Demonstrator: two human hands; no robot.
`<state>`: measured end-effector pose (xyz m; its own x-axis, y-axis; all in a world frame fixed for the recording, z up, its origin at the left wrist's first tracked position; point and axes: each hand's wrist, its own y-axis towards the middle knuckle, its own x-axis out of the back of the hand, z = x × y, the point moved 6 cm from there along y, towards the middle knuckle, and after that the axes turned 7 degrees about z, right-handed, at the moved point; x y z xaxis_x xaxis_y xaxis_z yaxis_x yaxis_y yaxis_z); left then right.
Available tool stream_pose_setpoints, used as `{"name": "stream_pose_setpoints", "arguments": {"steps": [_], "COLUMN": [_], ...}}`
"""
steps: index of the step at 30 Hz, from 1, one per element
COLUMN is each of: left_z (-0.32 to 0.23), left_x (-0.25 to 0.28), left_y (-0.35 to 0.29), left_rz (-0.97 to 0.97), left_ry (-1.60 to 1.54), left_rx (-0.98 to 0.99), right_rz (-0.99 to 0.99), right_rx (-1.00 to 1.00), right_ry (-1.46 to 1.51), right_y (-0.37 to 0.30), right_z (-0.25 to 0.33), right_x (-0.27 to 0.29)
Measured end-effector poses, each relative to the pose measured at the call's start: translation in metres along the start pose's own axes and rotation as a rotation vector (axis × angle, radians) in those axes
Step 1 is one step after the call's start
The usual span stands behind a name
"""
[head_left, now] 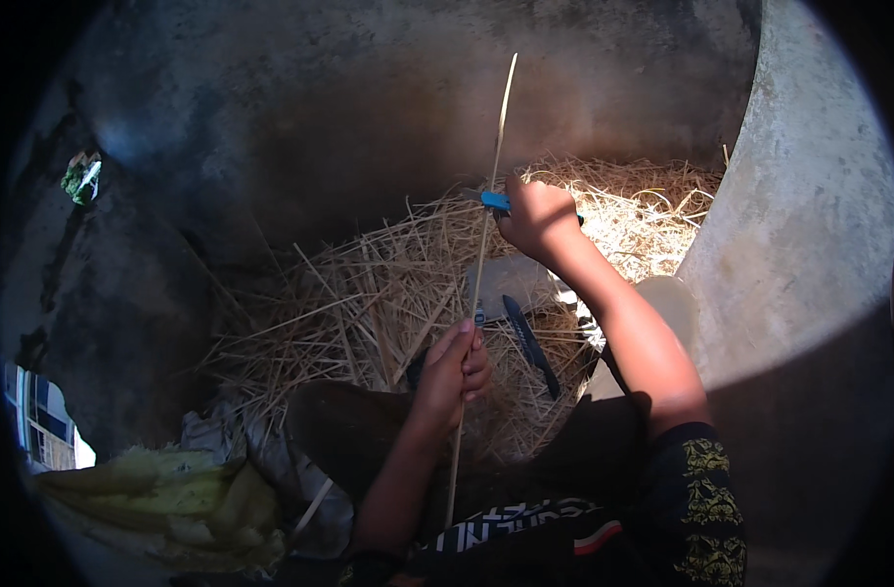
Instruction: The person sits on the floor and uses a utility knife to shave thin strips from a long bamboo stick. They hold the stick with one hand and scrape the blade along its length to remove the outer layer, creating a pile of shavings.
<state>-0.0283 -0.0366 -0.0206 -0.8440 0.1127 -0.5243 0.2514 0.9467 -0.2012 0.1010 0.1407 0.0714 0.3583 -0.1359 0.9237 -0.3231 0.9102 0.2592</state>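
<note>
A long, thin pale strip, bamboo-like [507,98], runs upward from near my lap past both hands. My left hand [452,377] is closed round its lower part. Farther up, my right hand [543,217] grips a blue cutter knife [496,201], whose blade end points left and crosses the strip. Whether the blade touches it I cannot tell. Between my hands, a little to the right, lies a dark knife-like tool [531,347] with a toothed edge. A small grey object just above my left hand is too small to name.
Straw-like shavings [339,303] cover the ground ahead, with a grey slab [511,279] among them. A curved concrete wall [271,108] surrounds me, rising close on the right. At lower left lies a crumpled yellowish sheet [173,499]. Sunlight falls on the right-hand shavings.
</note>
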Motion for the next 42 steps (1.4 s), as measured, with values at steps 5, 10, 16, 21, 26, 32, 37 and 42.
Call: {"name": "stream_pose_setpoints", "arguments": {"steps": [5,10,16,21,26,32,37,42], "left_z": [-0.009,-0.015,-0.014,-0.008,0.002,0.015,0.037,0.02], "left_x": [0.015,0.026,0.027,0.025,0.006,-0.011,-0.019,-0.01], "left_y": [0.0,-0.003,-0.01,-0.009,-0.009,-0.015,-0.014,-0.013], "left_rz": [-0.08,-0.105,-0.273,-0.261,-0.187,-0.096,0.004,-0.013], "left_ry": [0.058,0.038,0.143,0.211,0.186,0.267,0.403,0.236], "left_rx": [-0.077,-0.12,-0.163,-0.219,-0.158,-0.112,-0.116,-0.003], "right_rz": [0.075,-0.006,-0.072,-0.132,-0.204,-0.262,-0.313,-0.191], "right_rx": [0.004,0.312,0.381,0.322,0.092,-0.213,-0.475,-0.218], "right_ry": [0.052,0.103,0.127,0.054,-0.069,0.069,0.254,0.035], "right_y": [-0.006,-0.028,-0.031,-0.022,0.017,0.038,0.036,0.017], "right_z": [0.015,0.05,0.054,0.05,0.01,-0.041,-0.094,-0.043], "right_x": [-0.029,-0.057,-0.068,-0.062,-0.043,0.0,0.024,0.012]}}
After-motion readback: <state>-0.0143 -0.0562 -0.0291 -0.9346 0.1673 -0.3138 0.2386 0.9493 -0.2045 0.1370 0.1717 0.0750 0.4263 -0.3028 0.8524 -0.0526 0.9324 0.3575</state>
